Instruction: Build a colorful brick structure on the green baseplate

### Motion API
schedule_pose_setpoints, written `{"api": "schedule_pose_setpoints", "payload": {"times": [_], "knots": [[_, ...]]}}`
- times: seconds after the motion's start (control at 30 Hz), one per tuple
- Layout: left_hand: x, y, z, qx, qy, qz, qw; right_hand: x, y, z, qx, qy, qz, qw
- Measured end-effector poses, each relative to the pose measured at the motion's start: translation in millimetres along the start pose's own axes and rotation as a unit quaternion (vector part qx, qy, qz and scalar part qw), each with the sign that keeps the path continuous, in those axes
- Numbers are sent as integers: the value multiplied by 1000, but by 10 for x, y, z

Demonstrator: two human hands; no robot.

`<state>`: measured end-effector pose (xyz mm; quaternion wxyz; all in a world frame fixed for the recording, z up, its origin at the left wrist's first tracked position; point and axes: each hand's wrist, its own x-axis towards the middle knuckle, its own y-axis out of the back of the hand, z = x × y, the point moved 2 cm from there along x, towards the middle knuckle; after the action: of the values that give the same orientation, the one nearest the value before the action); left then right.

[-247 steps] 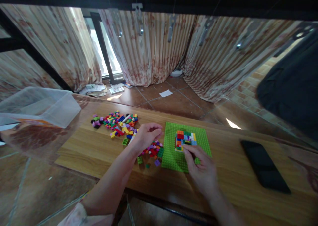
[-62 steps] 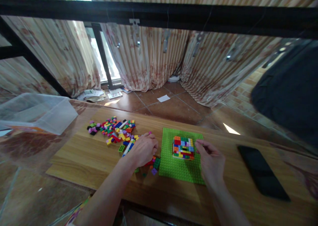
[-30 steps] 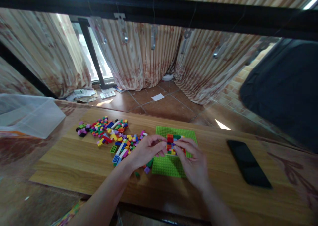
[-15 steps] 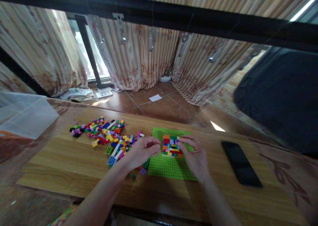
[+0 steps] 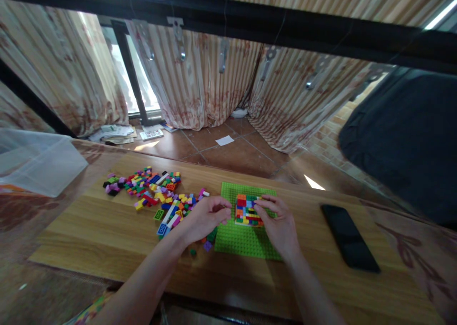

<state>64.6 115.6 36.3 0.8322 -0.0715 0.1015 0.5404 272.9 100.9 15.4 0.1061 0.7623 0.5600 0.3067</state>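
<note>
A small block of colourful toy bricks (image 5: 247, 213) sits on the green baseplate (image 5: 239, 244). My right hand (image 5: 280, 222) reaches over its right side, fingers bent together at the upper bricks. Whatever lies between those fingertips is hidden or too small to name. To the left of the block, my left hand (image 5: 209, 215) hovers at the baseplate's left edge. Its fingers are loosely curled, a gap shows between thumb and fingers, and I see nothing in it. Loose toy bricks (image 5: 166, 201) of many colours lie beyond and left of that hand.
Everything lies on a wooden board (image 5: 89, 230). A black phone (image 5: 350, 237) rests at its right. At the far left stands a translucent plastic box (image 5: 53, 168). A dark bar (image 5: 228, 11) crosses the top of the view, before striped curtains (image 5: 193, 82).
The view has shifted slightly, so the scene sits a little further right. Both hands keep nearly the same pose by the brick block; nothing is visibly picked up or released.
</note>
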Motion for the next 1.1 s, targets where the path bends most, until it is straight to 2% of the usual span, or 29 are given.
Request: {"api": "schedule_pose_setpoints", "payload": {"times": [0.33, 0.8, 1.1], "knots": [[10, 11, -22, 18, -5, -12, 1000, -5, 2, -41, -12, 14, -2, 1000], [13, 7, -35, 24, -7, -19, 1000, -28, -46, -71, 12, -46, 11, 999], [12, 14, -35, 57, -14, -20, 998, -22, -122, 46, 81, -102, 32, 991]]}}
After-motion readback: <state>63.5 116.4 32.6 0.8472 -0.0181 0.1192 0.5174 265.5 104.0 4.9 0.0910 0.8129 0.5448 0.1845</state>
